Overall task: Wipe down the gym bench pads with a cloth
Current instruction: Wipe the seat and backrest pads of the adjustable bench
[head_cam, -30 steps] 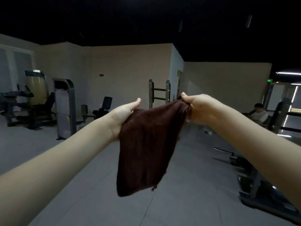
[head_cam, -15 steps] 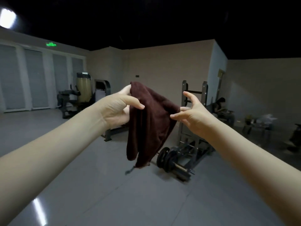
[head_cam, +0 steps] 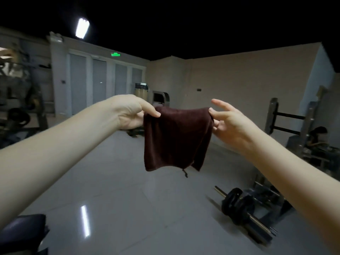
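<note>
Room dim; the black ceiling swallows all detail. One strong source: a white ceiling tube lamp (head_cam: 82, 30), upper left, blown out. Its streak glares on the glossy grey tiled floor (head_cam: 147, 208). Green glowing exit sign (head_cam: 115, 54) smeared. Grey weight machines (head_cam: 20, 100) at left edge and black plate-loaded barbell (head_cam: 242, 208) motion-blurred. Walls bow toward the edges. Dark brown cloth (head_cam: 176, 137) fairly sharp, folds faint.
</note>
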A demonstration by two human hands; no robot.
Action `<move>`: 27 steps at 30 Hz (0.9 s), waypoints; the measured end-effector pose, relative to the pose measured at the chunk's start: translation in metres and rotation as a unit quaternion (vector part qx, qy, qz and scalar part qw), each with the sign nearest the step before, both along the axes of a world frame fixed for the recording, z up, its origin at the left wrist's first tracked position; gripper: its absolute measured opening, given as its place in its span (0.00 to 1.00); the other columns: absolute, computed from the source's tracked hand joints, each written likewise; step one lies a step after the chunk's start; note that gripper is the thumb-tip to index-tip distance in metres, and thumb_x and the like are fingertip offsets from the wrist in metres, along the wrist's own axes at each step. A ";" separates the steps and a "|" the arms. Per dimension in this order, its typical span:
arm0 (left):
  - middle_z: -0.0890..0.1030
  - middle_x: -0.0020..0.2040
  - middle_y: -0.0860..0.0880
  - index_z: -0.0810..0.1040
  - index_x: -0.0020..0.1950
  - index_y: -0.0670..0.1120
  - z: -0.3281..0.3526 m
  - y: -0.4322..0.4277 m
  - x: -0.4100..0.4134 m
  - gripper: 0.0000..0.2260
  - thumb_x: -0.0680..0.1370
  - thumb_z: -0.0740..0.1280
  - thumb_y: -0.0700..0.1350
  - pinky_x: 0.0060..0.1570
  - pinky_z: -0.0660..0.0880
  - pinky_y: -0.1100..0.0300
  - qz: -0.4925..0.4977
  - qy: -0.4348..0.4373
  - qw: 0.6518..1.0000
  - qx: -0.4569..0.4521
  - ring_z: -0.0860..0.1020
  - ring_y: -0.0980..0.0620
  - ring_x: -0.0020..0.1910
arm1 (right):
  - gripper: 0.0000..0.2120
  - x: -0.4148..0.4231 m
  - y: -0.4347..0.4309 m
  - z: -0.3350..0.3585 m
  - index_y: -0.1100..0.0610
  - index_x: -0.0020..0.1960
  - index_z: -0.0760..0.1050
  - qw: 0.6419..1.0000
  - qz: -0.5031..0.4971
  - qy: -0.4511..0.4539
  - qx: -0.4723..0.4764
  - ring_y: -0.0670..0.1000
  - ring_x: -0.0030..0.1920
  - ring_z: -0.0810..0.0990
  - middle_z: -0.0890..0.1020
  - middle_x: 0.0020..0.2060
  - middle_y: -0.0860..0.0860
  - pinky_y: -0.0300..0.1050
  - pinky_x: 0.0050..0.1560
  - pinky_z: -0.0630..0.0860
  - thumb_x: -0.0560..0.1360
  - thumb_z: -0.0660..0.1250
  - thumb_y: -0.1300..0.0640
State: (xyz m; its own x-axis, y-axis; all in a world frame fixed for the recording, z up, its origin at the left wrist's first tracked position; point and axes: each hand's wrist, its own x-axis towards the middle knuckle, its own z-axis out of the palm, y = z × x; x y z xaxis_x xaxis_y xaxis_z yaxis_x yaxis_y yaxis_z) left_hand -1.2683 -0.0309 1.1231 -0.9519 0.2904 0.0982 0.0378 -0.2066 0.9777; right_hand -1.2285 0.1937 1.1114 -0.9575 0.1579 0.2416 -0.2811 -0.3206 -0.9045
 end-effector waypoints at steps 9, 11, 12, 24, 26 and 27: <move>0.76 0.65 0.43 0.80 0.56 0.45 -0.008 -0.121 -0.134 0.21 0.71 0.66 0.24 0.57 0.77 0.59 0.055 0.029 0.973 -0.223 0.78 0.47 0.60 | 0.22 -0.173 -0.103 -0.001 0.59 0.54 0.79 0.967 0.090 0.121 0.206 0.49 0.44 0.84 0.83 0.43 0.55 0.37 0.47 0.79 0.65 0.70 0.77; 0.79 0.58 0.44 0.80 0.55 0.44 -0.014 -0.140 -0.150 0.19 0.72 0.67 0.25 0.42 0.79 0.66 0.094 0.049 0.959 -0.263 0.81 0.51 0.51 | 0.20 -0.206 -0.121 -0.006 0.58 0.52 0.81 0.947 0.076 0.147 0.277 0.50 0.45 0.84 0.84 0.43 0.54 0.38 0.47 0.80 0.66 0.72 0.76; 0.79 0.55 0.44 0.80 0.55 0.44 -0.016 -0.150 -0.159 0.17 0.73 0.67 0.26 0.38 0.78 0.68 0.113 0.055 0.952 -0.279 0.82 0.53 0.47 | 0.18 -0.223 -0.130 -0.009 0.59 0.51 0.81 0.940 0.075 0.152 0.296 0.52 0.46 0.84 0.84 0.42 0.54 0.38 0.47 0.81 0.66 0.72 0.74; 0.82 0.48 0.50 0.82 0.54 0.49 -0.035 -0.246 -0.265 0.06 0.78 0.67 0.44 0.39 0.73 0.68 0.313 0.071 0.828 -0.460 0.80 0.56 0.45 | 0.03 -0.440 -0.251 -0.034 0.59 0.43 0.81 0.879 0.205 0.252 0.350 0.38 0.32 0.79 0.81 0.31 0.47 0.30 0.38 0.75 0.72 0.72 0.64; 0.83 0.47 0.51 0.82 0.52 0.49 -0.031 -0.256 -0.288 0.06 0.78 0.66 0.45 0.41 0.73 0.67 0.340 0.063 0.821 -0.455 0.81 0.56 0.48 | 0.04 -0.479 -0.268 -0.028 0.57 0.42 0.80 0.872 0.246 0.263 0.331 0.38 0.34 0.81 0.82 0.32 0.46 0.29 0.38 0.75 0.72 0.72 0.65; 0.83 0.47 0.50 0.82 0.52 0.48 -0.029 -0.262 -0.299 0.07 0.79 0.66 0.46 0.43 0.75 0.66 0.352 0.058 0.819 -0.449 0.81 0.54 0.49 | 0.05 -0.498 -0.277 -0.024 0.56 0.41 0.80 0.868 0.263 0.267 0.325 0.38 0.34 0.81 0.82 0.31 0.46 0.29 0.38 0.75 0.72 0.72 0.65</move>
